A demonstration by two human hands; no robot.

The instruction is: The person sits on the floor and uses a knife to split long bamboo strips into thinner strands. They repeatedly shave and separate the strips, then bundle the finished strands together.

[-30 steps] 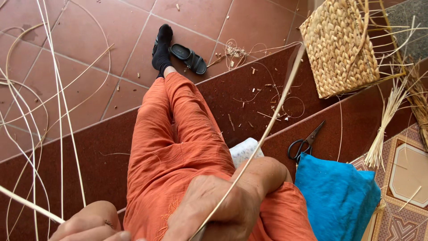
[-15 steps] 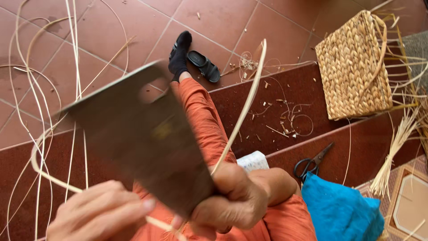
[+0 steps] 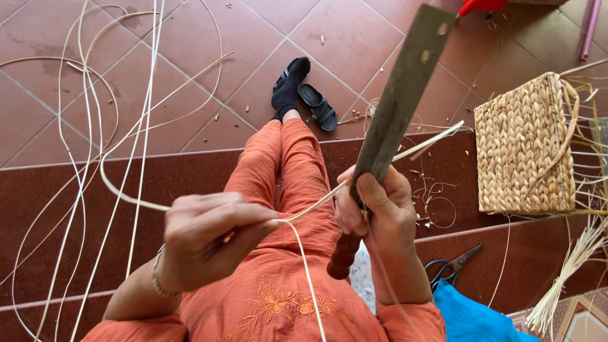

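Head view: right hand (image 3: 380, 212) grips knife (image 3: 396, 107), left hand (image 3: 212, 237) cane strip (image 3: 316, 206).

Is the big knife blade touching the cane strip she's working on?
Touching. The head view shows the knife blade crossing the cane strip just above the right hand, no gap between them.

Terracotta tiled floor (image 3: 354, 38), dark red steps (image 3: 190, 174), daylight.

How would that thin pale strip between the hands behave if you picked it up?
Probably springy and light: the strip curves in a loop past the left hand without kinking. Likely floppy over its length, since its free end droops below the fingers. The right hand holds a broad knife against it.
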